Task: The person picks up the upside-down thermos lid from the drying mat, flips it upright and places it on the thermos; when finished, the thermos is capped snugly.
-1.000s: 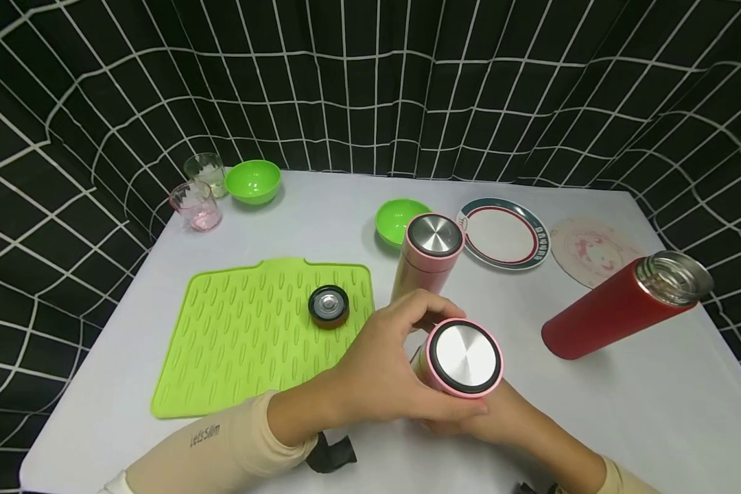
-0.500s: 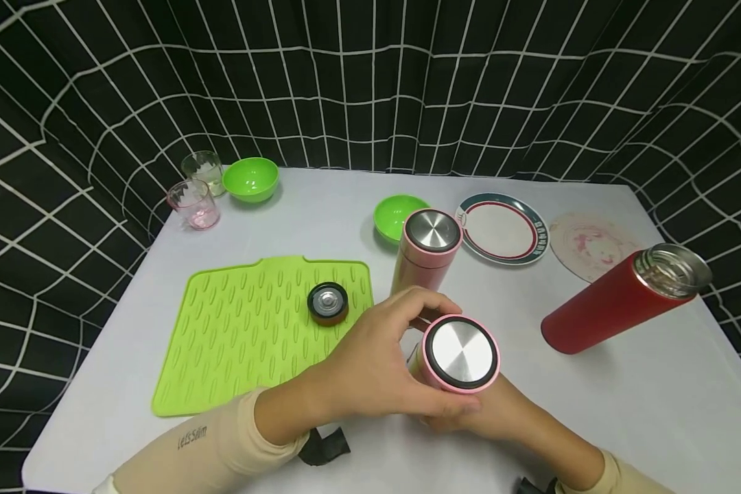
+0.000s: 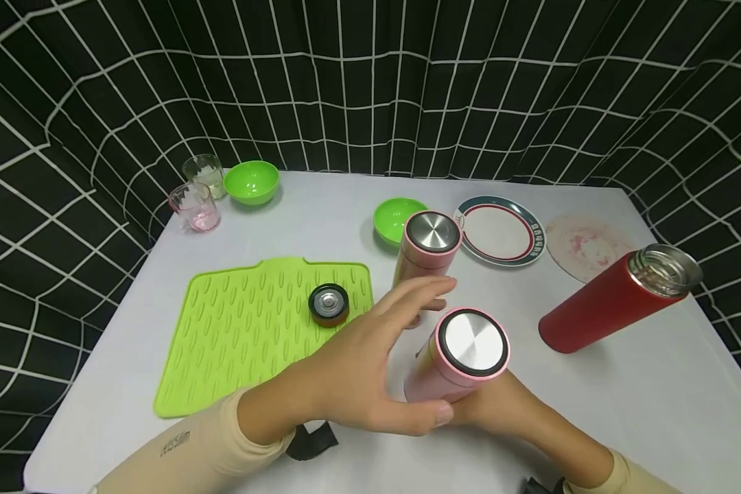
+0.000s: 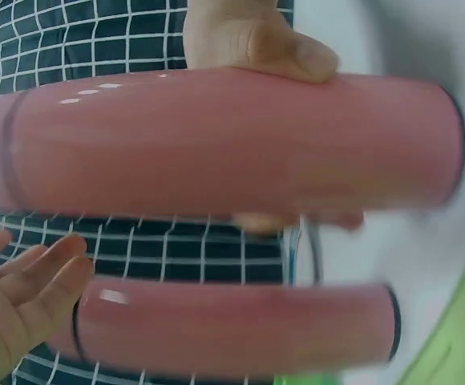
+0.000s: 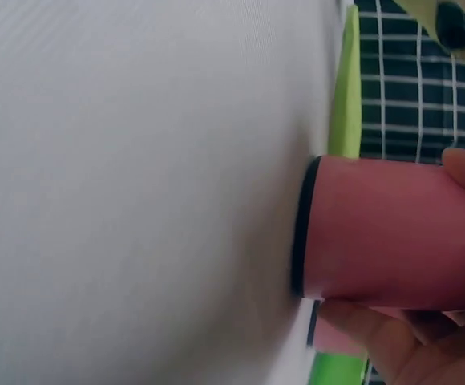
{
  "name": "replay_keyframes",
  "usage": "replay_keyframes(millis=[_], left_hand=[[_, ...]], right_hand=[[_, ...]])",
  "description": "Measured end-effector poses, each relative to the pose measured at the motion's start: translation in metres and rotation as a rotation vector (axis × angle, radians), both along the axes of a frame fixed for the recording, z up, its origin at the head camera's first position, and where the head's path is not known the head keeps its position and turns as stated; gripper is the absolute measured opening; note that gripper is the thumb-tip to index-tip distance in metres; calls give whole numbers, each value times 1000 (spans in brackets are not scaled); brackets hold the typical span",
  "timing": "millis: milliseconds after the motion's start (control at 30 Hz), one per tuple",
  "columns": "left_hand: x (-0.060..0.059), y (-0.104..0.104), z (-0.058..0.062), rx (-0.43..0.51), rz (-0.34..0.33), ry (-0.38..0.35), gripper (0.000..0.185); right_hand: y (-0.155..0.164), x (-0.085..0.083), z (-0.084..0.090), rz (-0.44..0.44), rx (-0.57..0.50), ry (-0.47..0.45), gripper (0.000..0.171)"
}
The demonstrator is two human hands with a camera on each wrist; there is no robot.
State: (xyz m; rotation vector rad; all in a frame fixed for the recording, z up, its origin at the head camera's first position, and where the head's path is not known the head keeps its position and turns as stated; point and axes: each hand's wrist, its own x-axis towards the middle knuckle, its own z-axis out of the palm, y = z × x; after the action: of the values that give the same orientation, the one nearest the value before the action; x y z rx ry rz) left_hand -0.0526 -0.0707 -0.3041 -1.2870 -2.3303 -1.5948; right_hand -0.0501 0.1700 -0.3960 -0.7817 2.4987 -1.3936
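My right hand (image 3: 512, 412) grips the lower body of a pink steel-capped bottle (image 3: 463, 357) and holds it tilted over the table's near edge. My left hand (image 3: 370, 363) is beside the bottle's cap end with fingers straight and spread, thumb below, holding nothing. In the left wrist view the held bottle (image 4: 216, 140) fills the frame, my right hand (image 4: 248, 40) wraps it, and my left fingers (image 4: 24, 289) are off it. The right wrist view shows the bottle's base end (image 5: 385, 233) above the white table. A second pink bottle (image 3: 429, 247) stands just behind.
A lidless red bottle (image 3: 611, 302) lies at the right. A dark lid (image 3: 328, 304) sits on the green mat (image 3: 241, 343). Two green bowls (image 3: 252, 180) (image 3: 395, 218), two glasses (image 3: 194, 204) (image 3: 204, 171), a rimmed plate (image 3: 500, 230) and a pink disc (image 3: 586, 247) stand farther back.
My left hand has let go of the pink bottle's cap end and spread open. The bottle has shifted slightly right and up in my right hand.
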Motion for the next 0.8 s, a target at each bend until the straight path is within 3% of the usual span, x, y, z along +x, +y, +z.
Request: replay_keyframes(millis=[100, 233, 367, 500, 633, 800], left_hand=[[0, -20, 1, 23, 27, 26, 90], [-14, -56, -6, -10, 141, 39, 70], [-32, -91, -17, -189, 302, -15, 56], [-47, -110, -36, -426, 412, -106, 63], [-59, -111, -56, -635, 452, -124, 82], [-69, -107, -69, -771, 462, -115, 98]], right_hand=[[10, -2, -1, -28, -83, -79, 57], [23, -12, 0, -83, -155, -79, 58], [31, -27, 5, -186, -98, -67, 52], [33, -40, 8, -293, -8, -117, 54], [33, -54, 7, -378, 33, -145, 55], [34, -68, 6, -457, 59, -131, 54]])
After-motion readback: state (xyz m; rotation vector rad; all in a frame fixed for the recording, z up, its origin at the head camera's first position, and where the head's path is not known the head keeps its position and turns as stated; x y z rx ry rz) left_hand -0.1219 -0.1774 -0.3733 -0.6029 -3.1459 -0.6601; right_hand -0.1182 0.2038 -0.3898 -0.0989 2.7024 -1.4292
